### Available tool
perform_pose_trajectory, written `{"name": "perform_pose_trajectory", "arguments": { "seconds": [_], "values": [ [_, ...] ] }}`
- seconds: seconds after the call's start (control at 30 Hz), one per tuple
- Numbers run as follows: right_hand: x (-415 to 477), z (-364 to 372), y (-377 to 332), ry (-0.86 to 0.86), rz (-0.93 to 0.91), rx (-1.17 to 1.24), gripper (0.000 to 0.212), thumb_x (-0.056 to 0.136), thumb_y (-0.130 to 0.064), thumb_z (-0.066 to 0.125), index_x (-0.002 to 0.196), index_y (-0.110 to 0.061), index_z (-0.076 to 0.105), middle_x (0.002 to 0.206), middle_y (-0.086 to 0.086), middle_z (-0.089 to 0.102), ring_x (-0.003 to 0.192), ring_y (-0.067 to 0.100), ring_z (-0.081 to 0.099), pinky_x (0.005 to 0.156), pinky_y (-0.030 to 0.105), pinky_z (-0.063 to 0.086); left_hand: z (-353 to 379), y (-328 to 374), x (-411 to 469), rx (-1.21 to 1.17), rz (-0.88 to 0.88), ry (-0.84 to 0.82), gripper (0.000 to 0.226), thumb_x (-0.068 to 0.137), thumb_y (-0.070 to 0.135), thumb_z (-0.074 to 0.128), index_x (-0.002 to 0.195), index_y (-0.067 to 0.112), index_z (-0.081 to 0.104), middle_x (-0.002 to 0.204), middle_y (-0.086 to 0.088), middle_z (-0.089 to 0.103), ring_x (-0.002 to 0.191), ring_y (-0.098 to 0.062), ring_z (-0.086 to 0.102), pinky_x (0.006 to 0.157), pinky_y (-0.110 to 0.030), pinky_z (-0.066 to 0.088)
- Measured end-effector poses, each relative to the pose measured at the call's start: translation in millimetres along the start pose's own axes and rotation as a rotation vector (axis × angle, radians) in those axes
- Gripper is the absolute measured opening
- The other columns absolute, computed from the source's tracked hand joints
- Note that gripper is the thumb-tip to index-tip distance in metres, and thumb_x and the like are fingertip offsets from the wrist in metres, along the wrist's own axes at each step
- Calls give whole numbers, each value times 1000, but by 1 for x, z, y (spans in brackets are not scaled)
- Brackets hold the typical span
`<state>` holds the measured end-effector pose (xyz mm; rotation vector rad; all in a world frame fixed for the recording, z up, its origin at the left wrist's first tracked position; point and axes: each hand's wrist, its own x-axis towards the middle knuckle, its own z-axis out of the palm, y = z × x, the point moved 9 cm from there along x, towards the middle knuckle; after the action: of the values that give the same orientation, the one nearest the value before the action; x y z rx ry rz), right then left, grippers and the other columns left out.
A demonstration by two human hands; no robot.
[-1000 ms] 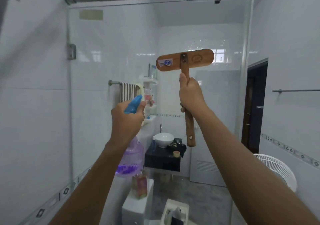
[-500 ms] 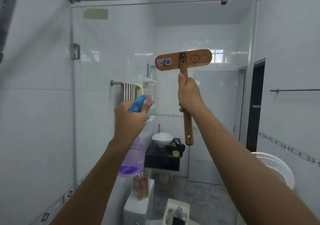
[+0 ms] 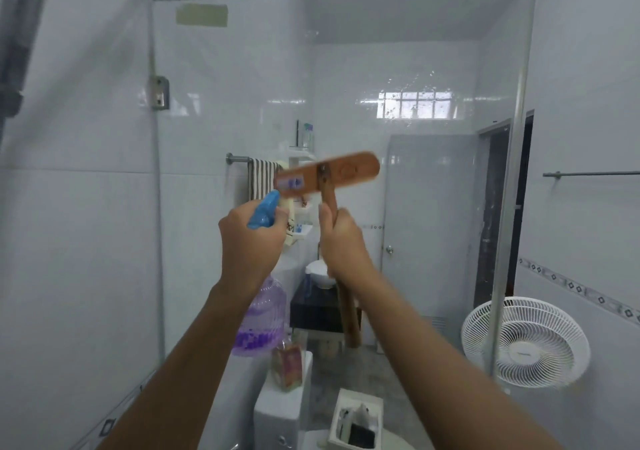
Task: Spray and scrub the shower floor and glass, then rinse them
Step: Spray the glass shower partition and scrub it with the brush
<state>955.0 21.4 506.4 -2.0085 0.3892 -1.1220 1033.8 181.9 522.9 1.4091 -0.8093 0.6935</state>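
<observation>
glass (image 3: 346, 69) stands upright just ahead of both hands. left hand (image 3: 251, 245) wraps the neck of the spray bottle (image 3: 263, 314); right hand (image 3: 341, 242) is clamped on the handle of the wooden scrubber (image 3: 327, 172). its head sits just beside the blue nozzle (image 3: 265, 212), so a swing could knock it and misdirect spray. the bottle holds only a low pool of purple liquid (image 3: 254, 340), which may run out.
</observation>
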Motion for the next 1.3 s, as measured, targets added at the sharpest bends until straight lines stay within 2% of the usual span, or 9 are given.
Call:
{"name": "perform_pose_trajectory", "arguments": {
  "seconds": [0.2, 0.43, 0.57, 0.67, 0.77, 0.9, 1.07, 1.2, 1.3],
  "values": [
    [46, -9, -52, 69, -22, 42, 36, 102, -55, 30, 90, -26, 47, 79, 0, 56, 64, 14, 57, 57, 37, 58, -11, -5, 5, -11, -23, 20, 21, 92, 32, 69, 103, 17, 59, 91, 2, 65, 67, -9, 64, 54, -1, 46],
    [-72, 53, 69, -49, 156, 62, 32, 105, -45, 34, 106, -20, 54, 76, -8, 59, 57, -4, 57, 47, 7, 41, -18, -21, -3, -10, -28, 24, 19, 93, 29, 69, 101, 12, 63, 81, 3, 64, 61, -6, 64, 54, -3, 49],
    [-31, 37, 21, 0, 82, 46, 33, 105, -48, 32, 101, -23, 52, 80, -3, 58, 65, 6, 56, 52, 22, 50, -15, -23, -3, -7, -14, -13, 23, 91, 33, 68, 98, 12, 64, 84, -1, 68, 64, -11, 67, 51, -7, 49],
    [21, 14, -27, 62, 23, 31, 40, 103, -53, 30, 104, -19, 51, 77, -1, 54, 61, 11, 54, 46, 27, 49, -14, -24, -3, -31, -42, -16, 41, 87, 45, 62, 104, 8, 65, 87, -1, 66, 67, -15, 66, 61, -14, 53],
    [38, 5, -40, 102, 20, 26, 44, 102, -55, 28, 103, -18, 52, 78, 1, 55, 63, 14, 56, 50, 31, 54, -15, -27, -2, -25, -65, 3, 36, 90, 38, 67, 107, 6, 66, 83, -1, 64, 64, -15, 63, 61, -11, 51],
    [-21, 24, 18, 95, 56, -36, 36, 105, -49, 31, 102, -20, 53, 74, -5, 55, 57, 3, 54, 43, 11, 40, -16, -26, -6, -35, -40, -8, 23, 93, 29, 69, 98, 7, 66, 70, 6, 58, 57, -10, 61, 52, -4, 46],
    [-73, 52, 70, -15, 142, -18, 36, 104, -47, 32, 104, -19, 55, 75, -8, 57, 57, -10, 58, 46, 4, 39, -20, -32, -6, -36, -56, -3, 25, 93, 30, 68, 102, 6, 66, 78, 3, 62, 57, -8, 61, 52, -1, 46],
    [-11, 14, 2, 106, 28, -71, 39, 105, -49, 30, 97, -19, 53, 75, -5, 54, 58, 5, 51, 41, 10, 37, -16, -33, -6, -43, -53, -17, 23, 92, 29, 69, 98, 7, 67, 70, 5, 58, 56, -11, 58, 50, -3, 44],
    [30, -15, -40, 144, 5, -5, 43, 104, -54, 27, 97, -19, 51, 74, 0, 51, 59, 12, 50, 49, 30, 53, -16, -34, -6, -66, -61, -6, 22, 91, 33, 69, 100, 13, 64, 76, 2, 61, 61, -13, 62, 53, -3, 47]
  ]
}}
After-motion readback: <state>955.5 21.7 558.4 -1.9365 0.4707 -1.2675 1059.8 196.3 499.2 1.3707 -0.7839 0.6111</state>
